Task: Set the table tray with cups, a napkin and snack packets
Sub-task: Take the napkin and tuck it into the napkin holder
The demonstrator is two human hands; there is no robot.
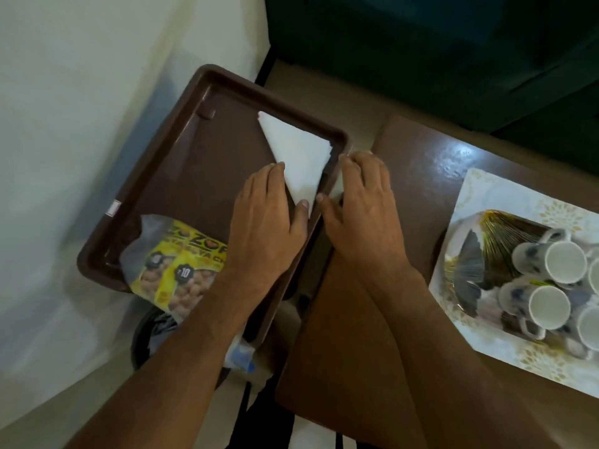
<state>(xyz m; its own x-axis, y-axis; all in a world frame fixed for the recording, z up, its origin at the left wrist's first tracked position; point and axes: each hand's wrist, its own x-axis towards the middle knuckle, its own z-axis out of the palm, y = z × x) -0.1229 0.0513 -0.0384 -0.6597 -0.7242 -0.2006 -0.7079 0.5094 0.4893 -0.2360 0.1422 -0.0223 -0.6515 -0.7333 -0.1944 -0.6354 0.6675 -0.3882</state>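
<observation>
**Napkin being set on tray**

Hands are laying a white triangular folded paper napkin [299,157] in the brown rectangular plastic tray [181,150]. Left hand [269,215] is pressing it flat, fingers extended — gripping nothing. Right hand [363,202] is resting spread on the tray's rim. A yellow snack packet [175,270] is lying inside; the white ceramic cups [551,286] are waiting alongside — likely next.

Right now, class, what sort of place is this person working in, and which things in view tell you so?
Probably a home or small guest room. A brown serving tray holds a folded white napkin and a yellow snack packet, and white teacups lie in their gift box on a brown wooden table.
</observation>
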